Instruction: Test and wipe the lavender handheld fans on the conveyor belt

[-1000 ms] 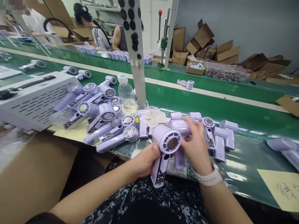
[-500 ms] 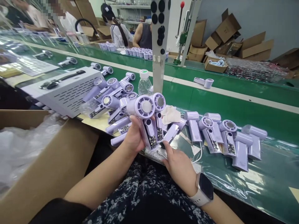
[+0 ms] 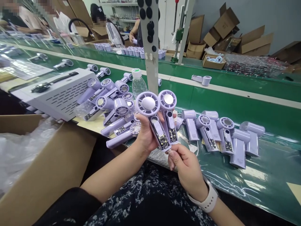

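Observation:
My left hand (image 3: 144, 135) grips two lilac handheld fans side by side, heads up: one fan (image 3: 150, 114) on the left, a second fan (image 3: 168, 111) on the right, their open handle backs facing me. My right hand (image 3: 185, 164), a white watch on its wrist, is closed just under the fan handles, with thumb and fingers pinched at their lower ends; what it pinches is hidden. A pile of the same fans (image 3: 110, 103) lies left of my hands. A row of fans (image 3: 221, 133) lies to the right on the green bench (image 3: 270, 175).
A water bottle (image 3: 138, 83) and a white post (image 3: 150, 47) stand behind the fans. A grey vented box (image 3: 54, 94) is at left, a cardboard carton with plastic bags (image 3: 28, 157) at my left knee. Other people work across the green conveyor (image 3: 235, 94). Cardboard boxes are heaped at back right.
My left hand lifted the two fans higher and turned their round heads toward me. My right hand rose from below and closed at the bottom of the handles.

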Available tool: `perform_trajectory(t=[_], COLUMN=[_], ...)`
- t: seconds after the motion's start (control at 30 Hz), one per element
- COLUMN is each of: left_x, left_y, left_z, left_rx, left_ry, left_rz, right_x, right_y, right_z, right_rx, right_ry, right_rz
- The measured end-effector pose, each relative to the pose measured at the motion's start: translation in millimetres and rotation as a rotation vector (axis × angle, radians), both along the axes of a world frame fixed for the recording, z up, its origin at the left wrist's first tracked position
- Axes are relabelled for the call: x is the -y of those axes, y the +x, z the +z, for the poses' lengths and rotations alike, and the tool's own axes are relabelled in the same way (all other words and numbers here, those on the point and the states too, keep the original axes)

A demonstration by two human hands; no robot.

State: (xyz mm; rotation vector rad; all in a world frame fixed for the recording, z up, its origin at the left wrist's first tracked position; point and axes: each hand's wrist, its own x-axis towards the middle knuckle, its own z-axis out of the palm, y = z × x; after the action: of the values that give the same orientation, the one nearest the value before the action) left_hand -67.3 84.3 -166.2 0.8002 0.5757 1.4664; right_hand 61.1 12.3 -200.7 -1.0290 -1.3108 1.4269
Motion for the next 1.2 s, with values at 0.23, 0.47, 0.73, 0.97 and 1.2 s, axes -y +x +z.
perform_trajectory(t=[0.23,0.47,0.73,0.97,1.2], left_x=[1,2,9,8,13], left_y=[8,1,7,8,11], left_z=[-11.7,3.8,-6.6,-17.2,-26.3], left_rx=[0.036,0.166,-0.047,0.039,0.049], left_ry=[0.042,-0.029,0.031,0.093,0.081], left_rz=[0.068,-0.036,0.057,-0.017,0.022], right_x=[-2,-2,2,4,5], right_y=[6,14,-1,5,-2], right_z=[-3.2,2.1,-3.3,-0.9,-10.0], right_rx=[0.053,0.185,-0.159,-0.148,-0.168], right_ry=[0.093,0.234,-0.061,-0.123,-0.078], right_rz=[0.049,-0.015,-0.117,-0.105,-0.184])
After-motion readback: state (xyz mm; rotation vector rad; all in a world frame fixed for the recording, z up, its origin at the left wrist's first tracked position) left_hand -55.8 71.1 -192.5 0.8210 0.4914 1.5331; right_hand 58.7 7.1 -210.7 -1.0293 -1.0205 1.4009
